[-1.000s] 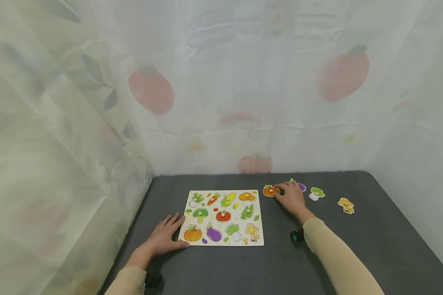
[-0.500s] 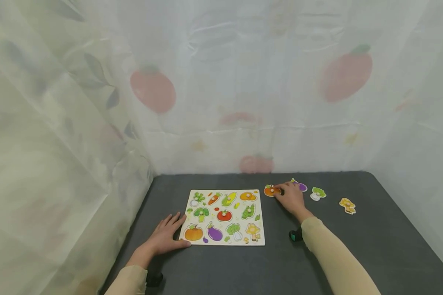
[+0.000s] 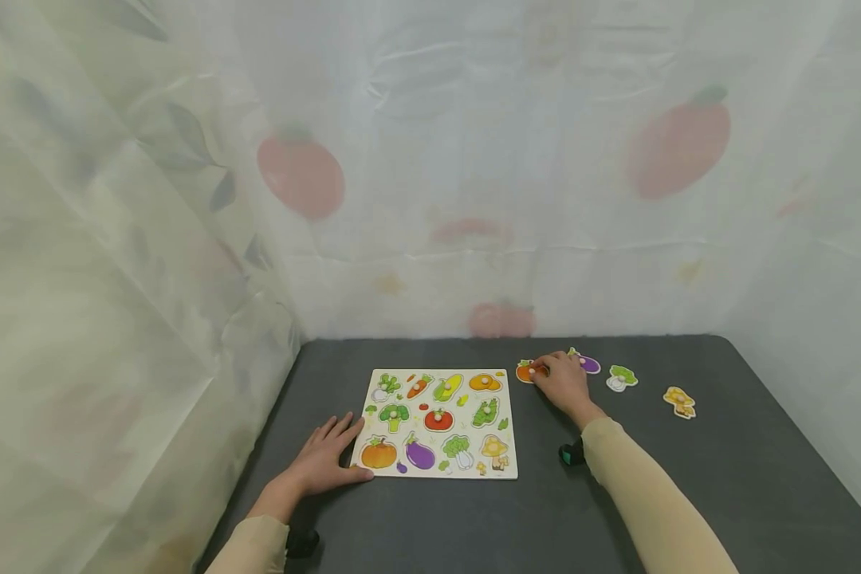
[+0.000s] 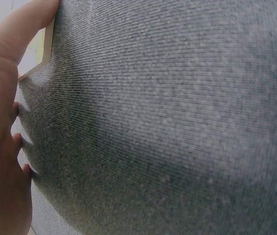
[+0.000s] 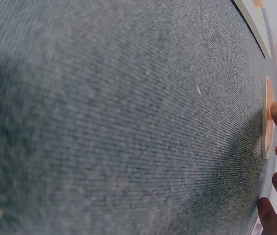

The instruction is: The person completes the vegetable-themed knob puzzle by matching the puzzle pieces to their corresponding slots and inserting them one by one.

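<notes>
A white vegetable puzzle board (image 3: 423, 475) lies flat on the dark table. My left hand (image 3: 324, 461) rests at its left edge, fingers spread and thumb on the near left corner; that thumb (image 4: 23, 29) also shows on the corner in the left wrist view. Beyond the board's far right corner, my right hand (image 3: 565, 384) pinches the knob area of a pumpkin puzzle piece (image 3: 522, 372), which lies flat on the table. In the right wrist view the pumpkin piece (image 5: 267, 132) meets a fingertip, while the other fingers stay apart from it.
To the right lie an eggplant piece (image 3: 590, 365), partly behind the right hand, a bok choy piece (image 3: 620, 379) and a mushroom piece (image 3: 680, 402). Several knobbed pieces sit in the board's upper rows; its bottom row shows pictures without knobs. A patterned curtain (image 3: 402, 287) borders the table.
The view has shifted slightly, moving everything a little to the right. The right hand stays at the pumpkin piece, with its fingers a bit closer over it. The left hand keeps its place on the board.
</notes>
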`<control>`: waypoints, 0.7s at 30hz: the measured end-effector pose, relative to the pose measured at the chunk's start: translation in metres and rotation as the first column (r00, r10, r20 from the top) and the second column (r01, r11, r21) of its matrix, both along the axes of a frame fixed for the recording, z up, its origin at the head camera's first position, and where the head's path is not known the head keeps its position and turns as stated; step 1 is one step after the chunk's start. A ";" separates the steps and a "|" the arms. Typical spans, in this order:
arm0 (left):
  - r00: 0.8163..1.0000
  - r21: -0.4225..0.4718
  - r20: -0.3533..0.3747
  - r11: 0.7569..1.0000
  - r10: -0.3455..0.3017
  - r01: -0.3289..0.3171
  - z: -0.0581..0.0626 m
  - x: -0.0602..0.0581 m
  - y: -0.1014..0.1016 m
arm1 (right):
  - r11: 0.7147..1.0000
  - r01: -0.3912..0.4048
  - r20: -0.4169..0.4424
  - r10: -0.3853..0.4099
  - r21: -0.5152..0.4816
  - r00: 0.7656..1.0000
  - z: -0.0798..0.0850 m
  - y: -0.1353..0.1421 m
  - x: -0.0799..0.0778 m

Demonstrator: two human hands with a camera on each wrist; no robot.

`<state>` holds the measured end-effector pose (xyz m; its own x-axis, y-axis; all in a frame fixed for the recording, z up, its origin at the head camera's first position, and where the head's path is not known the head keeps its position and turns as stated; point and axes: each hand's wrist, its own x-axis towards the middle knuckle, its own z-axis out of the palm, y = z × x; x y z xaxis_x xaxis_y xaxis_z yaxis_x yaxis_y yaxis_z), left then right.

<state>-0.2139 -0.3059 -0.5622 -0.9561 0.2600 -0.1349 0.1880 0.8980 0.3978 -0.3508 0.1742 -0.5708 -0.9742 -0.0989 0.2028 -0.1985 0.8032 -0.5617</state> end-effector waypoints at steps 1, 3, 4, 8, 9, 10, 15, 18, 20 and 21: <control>1.000 -0.001 0.000 1.000 0.000 0.000 0.000 0.000 0.000 | 1.000 0.001 -0.003 -0.001 0.001 1.000 0.000 0.000 0.000; 1.000 -0.001 -0.001 1.000 0.002 -0.002 -0.001 -0.001 0.000 | 1.000 0.002 -0.009 -0.002 0.004 1.000 -0.001 0.000 0.000; 1.000 0.003 -0.005 1.000 0.003 -0.003 -0.001 0.000 0.000 | 1.000 0.004 -0.010 -0.004 0.005 1.000 -0.001 0.000 0.000; 1.000 0.015 -0.020 1.000 -0.001 0.001 -0.001 0.001 0.000 | 1.000 0.015 -0.011 -0.015 0.008 1.000 -0.002 0.000 0.000; 1.000 0.020 -0.026 1.000 -0.001 0.002 -0.001 0.001 0.000 | 1.000 0.018 -0.011 -0.018 0.010 1.000 -0.002 0.000 -0.001; 1.000 0.022 -0.028 1.000 -0.003 0.004 -0.002 0.001 0.000 | 1.000 0.021 -0.009 -0.021 0.012 1.000 -0.002 0.000 -0.001; 0.999 0.044 -0.041 0.999 -0.006 0.008 -0.004 0.001 -0.001 | 1.000 0.028 -0.008 -0.028 0.013 1.000 -0.004 -0.001 -0.002; 0.999 0.043 -0.045 0.999 -0.010 0.012 -0.005 0.002 -0.001 | 0.999 0.030 -0.016 -0.030 0.015 0.999 -0.004 -0.001 -0.002; 0.999 0.039 -0.047 0.999 -0.014 0.016 -0.006 0.002 -0.001 | 0.999 0.032 -0.020 -0.031 0.021 0.999 -0.004 -0.001 -0.003; 0.999 0.036 -0.049 0.999 -0.015 0.017 -0.006 0.002 -0.002 | 0.999 0.034 -0.021 -0.034 0.025 0.999 -0.005 -0.001 -0.003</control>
